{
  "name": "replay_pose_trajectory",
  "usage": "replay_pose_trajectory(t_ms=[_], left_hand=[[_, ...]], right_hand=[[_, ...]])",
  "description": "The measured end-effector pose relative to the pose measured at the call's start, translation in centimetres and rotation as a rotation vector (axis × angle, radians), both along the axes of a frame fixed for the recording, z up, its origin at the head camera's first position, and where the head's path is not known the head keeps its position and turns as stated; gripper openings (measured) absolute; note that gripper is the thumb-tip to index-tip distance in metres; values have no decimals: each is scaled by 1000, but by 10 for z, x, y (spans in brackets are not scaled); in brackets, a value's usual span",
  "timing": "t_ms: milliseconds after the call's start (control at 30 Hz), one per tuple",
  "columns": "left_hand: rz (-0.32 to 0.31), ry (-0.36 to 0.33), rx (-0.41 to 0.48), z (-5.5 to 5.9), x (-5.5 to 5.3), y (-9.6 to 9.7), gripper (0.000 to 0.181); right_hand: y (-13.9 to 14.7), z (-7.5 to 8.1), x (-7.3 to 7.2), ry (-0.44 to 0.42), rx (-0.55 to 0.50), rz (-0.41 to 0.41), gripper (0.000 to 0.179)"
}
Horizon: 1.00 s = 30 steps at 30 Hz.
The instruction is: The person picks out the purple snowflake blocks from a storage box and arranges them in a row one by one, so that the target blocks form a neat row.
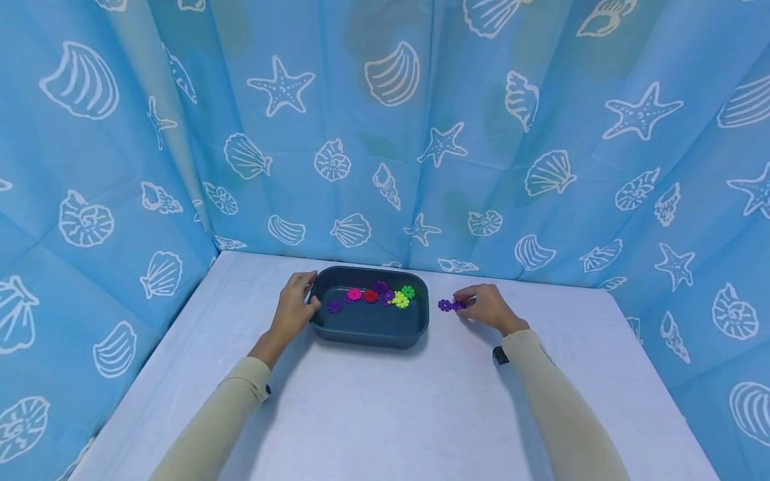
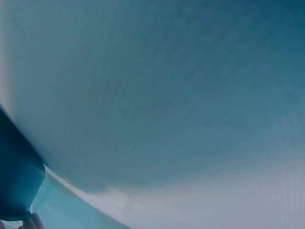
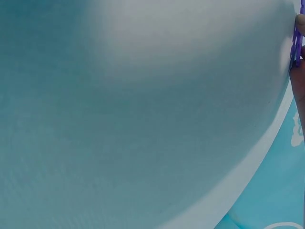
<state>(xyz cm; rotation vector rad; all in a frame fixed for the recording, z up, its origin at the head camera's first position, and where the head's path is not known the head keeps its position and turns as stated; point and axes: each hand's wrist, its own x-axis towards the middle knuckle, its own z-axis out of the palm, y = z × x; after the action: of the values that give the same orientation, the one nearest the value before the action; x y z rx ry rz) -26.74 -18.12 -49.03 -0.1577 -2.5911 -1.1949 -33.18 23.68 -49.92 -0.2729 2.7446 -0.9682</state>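
A dark grey rectangular tub [image 1: 367,336] stands near the back of the white table. Inside it lie several flower-shaped plastic discs: a pink disc [image 1: 353,294], a red one, a green one, yellow ones and purple ones. My left hand [image 1: 293,307] grips the tub's left end, thumb and fingers at the rim. To the right of the tub, my right hand [image 1: 486,307] pinches purple notched discs [image 1: 445,305], two of them side by side, close over the table. Those purple discs [image 3: 297,43] show at the right edge of the right wrist view, against the fingers.
The white table [image 1: 385,407] carries the tub and reaches back to a blue curtain [image 1: 385,133] with white shells and starfish. Curtain also hangs along the left and right sides. Dark wrist cameras [image 1: 500,355] sit beneath the sleeves.
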Motion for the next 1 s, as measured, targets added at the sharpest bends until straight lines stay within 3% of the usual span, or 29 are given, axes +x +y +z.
replay_pose_trajectory(t_ms=[267,467,733,867,1000], left_hand=[[1,0,2,1,-1,0,55],[3,8,1,0,-1,0,55],[9,11,10,-2,-2,-3,55],[12,11,6,-2,-3,-2,54],[6,24,18,-2,-3,-1,53]], right_hand=[[0,3,-5,9,-5,-8,39],[-18,34,-14,101,-38,33,38],[-92,79,-33,280,-130,253,38],[-134,84,-35,330,-191,361,34],[-173,78,-35,298,-233,440,32]])
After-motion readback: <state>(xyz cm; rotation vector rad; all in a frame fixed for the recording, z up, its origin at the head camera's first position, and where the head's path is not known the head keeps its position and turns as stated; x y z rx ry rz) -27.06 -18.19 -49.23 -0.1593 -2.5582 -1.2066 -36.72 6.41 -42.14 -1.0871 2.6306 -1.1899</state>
